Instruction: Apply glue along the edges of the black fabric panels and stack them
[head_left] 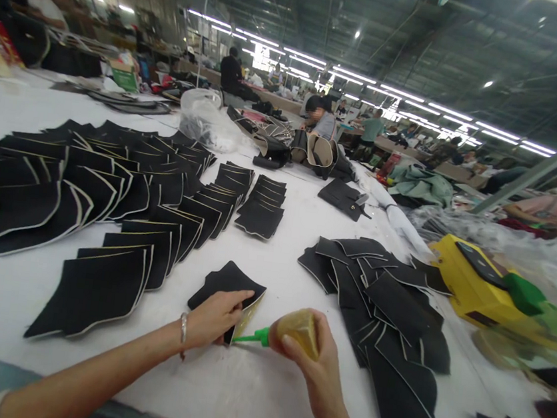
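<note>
My left hand (216, 317) presses on a small black piece (230, 284) on the white tabletop, index finger stretched along its right part. The piece's right side is lifted, with a yellowish surface beneath. In my right hand (316, 347) is a squeeze bottle (299, 331) of amber liquid, lying tilted on its side. Its green nozzle (254, 336) points left, its tip at the lower edge of the black piece. Left of my hands, overlapping black pieces with pale edges (98, 289) stand in rows. A loose pile of black pieces (397, 316) lies to the right.
A yellow box (471, 281) with a dark phone-like object (482, 264) sits at the right. Farther back are a black flat item (343, 198), clear plastic (208, 120) and rolled black parts (315, 149). Several people work in the background.
</note>
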### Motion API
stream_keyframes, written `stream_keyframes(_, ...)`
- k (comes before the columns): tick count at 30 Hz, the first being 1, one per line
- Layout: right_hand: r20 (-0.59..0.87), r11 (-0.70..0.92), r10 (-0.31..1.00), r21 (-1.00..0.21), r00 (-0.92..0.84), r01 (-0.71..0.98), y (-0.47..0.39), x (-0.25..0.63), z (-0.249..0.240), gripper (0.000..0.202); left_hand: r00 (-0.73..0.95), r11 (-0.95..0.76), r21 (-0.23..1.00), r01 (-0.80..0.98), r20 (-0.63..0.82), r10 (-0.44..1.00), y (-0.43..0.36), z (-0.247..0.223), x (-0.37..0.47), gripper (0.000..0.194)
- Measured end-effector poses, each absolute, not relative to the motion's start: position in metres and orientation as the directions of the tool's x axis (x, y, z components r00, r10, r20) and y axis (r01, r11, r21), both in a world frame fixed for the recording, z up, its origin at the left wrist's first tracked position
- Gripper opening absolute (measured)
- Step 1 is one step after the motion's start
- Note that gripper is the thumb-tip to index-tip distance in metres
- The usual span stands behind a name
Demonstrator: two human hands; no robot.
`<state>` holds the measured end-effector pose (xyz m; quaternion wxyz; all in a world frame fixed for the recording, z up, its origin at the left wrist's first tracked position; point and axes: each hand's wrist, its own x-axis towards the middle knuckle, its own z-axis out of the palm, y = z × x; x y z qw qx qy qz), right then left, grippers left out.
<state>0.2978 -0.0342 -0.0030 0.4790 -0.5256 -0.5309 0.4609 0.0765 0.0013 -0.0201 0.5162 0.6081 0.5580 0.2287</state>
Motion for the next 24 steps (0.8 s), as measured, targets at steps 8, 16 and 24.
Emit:
stream_keyframes(8,0.053,0.019,0.978,-0.986,0.2,0.166,-0.027,0.301,-0.008,0.054,0.261,0.186,0.891,0.415,-0.313,0.913,0.001,-0.017,0.076,0.053)
stream_keyframes(16,-0.127,-0.114,0.986,-0.987,0.11,-0.113,-0.043,0.296,-0.014,0.045,0.278,0.188,0.889,0.418,-0.322,0.905,0.003,-0.015,0.075,0.053)
stream_keyframes(24,-0.406,-0.224,0.897,-0.757,0.174,-0.614,-0.027,0.315,0.0,0.044,0.27,0.222,0.892,0.393,-0.343,0.9,0.005,-0.02,0.075,0.053)
